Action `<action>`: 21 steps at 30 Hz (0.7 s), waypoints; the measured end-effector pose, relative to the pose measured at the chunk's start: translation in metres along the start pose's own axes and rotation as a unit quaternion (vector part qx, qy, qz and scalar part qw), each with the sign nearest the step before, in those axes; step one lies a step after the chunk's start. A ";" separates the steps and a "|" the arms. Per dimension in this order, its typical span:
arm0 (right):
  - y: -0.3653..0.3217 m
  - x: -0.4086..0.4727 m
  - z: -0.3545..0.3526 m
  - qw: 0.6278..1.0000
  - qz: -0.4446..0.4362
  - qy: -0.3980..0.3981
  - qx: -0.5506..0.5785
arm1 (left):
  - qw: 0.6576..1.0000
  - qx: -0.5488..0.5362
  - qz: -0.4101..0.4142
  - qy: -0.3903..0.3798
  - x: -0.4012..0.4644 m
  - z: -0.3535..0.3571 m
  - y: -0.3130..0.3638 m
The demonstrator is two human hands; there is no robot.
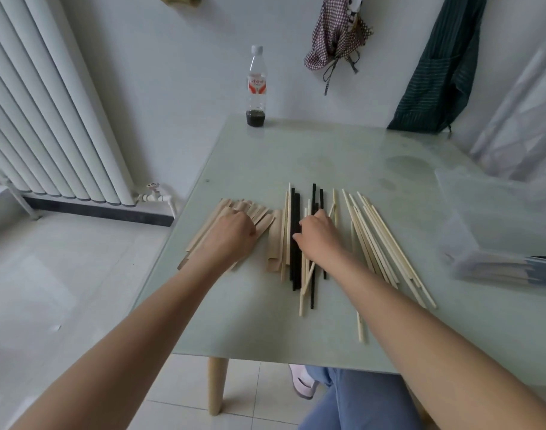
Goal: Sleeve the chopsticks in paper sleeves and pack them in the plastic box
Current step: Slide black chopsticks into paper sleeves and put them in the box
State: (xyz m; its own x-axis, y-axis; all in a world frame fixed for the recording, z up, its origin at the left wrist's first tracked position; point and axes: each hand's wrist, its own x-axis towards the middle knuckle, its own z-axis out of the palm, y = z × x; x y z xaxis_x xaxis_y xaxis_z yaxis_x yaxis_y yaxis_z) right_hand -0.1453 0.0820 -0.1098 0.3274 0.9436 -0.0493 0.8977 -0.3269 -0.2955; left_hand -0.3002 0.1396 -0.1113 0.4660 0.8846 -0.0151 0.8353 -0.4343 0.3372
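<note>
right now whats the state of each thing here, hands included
left hand: resting on the paper sleeves, fingers curled
right hand: on the mixed chopsticks, fingers curled into them
light chopsticks: loose, unsleeved on the table
plastic box: open, some chopsticks inside
bottle: upright, capped, nearly empty

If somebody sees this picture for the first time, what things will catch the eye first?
Probably the two hands at the table's middle: the left hand rests on a fan of brown paper sleeves, and the right hand reaches into mixed black and pale chopsticks. More pale chopsticks lie to the right, beside a clear plastic box.
</note>
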 end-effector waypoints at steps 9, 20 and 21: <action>-0.015 0.013 -0.005 0.997 0.057 -0.058 -0.016 | 1.000 -0.011 0.011 0.009 0.001 0.004 -0.004; -0.009 -0.011 -0.042 0.965 0.052 -0.012 0.259 | 0.999 0.036 -0.014 0.023 -0.003 0.004 0.006; -0.007 -0.015 -0.043 0.960 0.041 0.005 0.276 | 0.999 0.040 -0.023 0.023 -0.004 0.003 0.010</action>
State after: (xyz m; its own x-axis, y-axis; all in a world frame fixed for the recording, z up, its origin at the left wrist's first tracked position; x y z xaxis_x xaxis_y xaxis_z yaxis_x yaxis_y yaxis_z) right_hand -0.1438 0.0682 -0.0656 0.3963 0.9141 -0.0857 0.5761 -0.3202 -0.7520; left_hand -0.2928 0.1307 -0.1103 0.4141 0.9101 0.0157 0.8771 -0.4036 0.2605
